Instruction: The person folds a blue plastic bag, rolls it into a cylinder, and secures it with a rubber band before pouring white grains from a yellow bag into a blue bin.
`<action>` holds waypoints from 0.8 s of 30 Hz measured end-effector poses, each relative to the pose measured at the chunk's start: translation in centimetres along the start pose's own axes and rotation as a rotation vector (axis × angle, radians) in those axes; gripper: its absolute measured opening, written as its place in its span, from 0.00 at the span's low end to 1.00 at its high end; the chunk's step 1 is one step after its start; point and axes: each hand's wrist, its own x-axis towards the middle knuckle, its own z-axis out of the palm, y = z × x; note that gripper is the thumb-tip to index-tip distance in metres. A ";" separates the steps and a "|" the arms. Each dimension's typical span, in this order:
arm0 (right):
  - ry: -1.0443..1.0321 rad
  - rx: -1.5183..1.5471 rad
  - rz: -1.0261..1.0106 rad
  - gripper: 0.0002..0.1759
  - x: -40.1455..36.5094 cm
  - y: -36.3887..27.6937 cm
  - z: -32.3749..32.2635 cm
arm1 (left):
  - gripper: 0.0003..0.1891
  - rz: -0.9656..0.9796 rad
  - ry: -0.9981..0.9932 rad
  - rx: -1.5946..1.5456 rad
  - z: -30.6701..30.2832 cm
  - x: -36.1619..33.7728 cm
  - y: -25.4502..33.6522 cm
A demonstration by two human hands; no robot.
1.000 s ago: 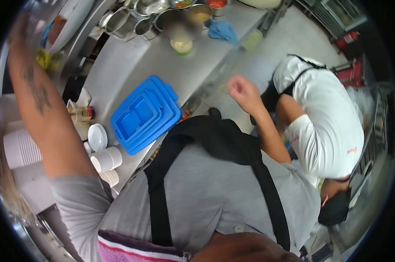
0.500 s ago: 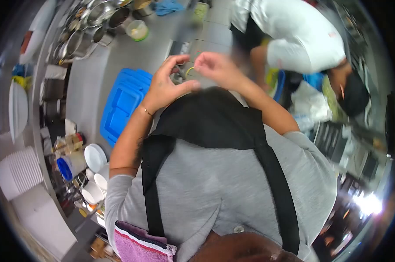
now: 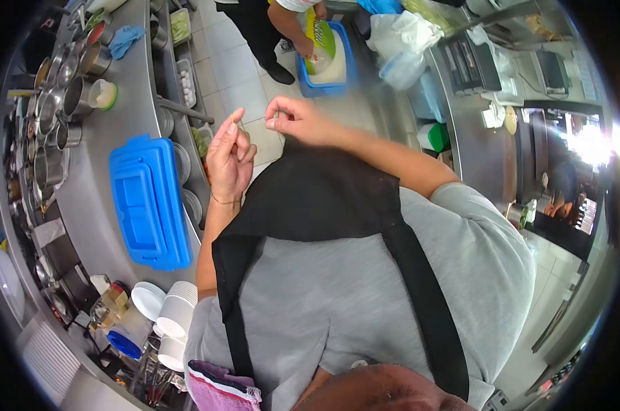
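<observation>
My left hand [image 3: 231, 154] is raised in front of the black apron [image 3: 317, 188], its thumb and forefinger pressed together and the other fingers curled. A short gap away, my right hand [image 3: 299, 122] makes a pinch, thumb against bent fingers. Whatever either pinch holds, if anything, is too small to make out. To the left of my left hand, a blue plastic lid [image 3: 149, 205] lies on the steel counter [image 3: 83, 185], untouched.
Beyond my hands, a co-worker's hands hold a yellow-green bag [image 3: 320, 38] over a blue tub [image 3: 351, 58] with white contents. Pots [image 3: 77, 96] line the left counter's back. Stacked white containers [image 3: 176, 308] stand at lower left. A tray of eggs [image 3: 186, 82] sits below the counter edge.
The view has turned rightward, shifting the counter and lid left. My left hand has gone from a wide curve to a pinch. The co-worker, formerly bent at right, now shows at the top with the bag.
</observation>
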 end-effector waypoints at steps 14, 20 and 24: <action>-0.203 0.331 0.021 0.12 -8.7 0.7 -6.4 | 0.18 -0.250 -0.020 0.543 5.3 2.1 -9.8; 0.012 0.486 -0.031 0.13 -12.2 4.8 -12.5 | 0.09 -0.269 -0.050 0.478 10.0 4.2 -15.0; -0.044 0.857 0.218 0.14 -14.6 9.8 -17.0 | 0.07 -0.332 -0.090 0.083 12.6 5.6 -19.4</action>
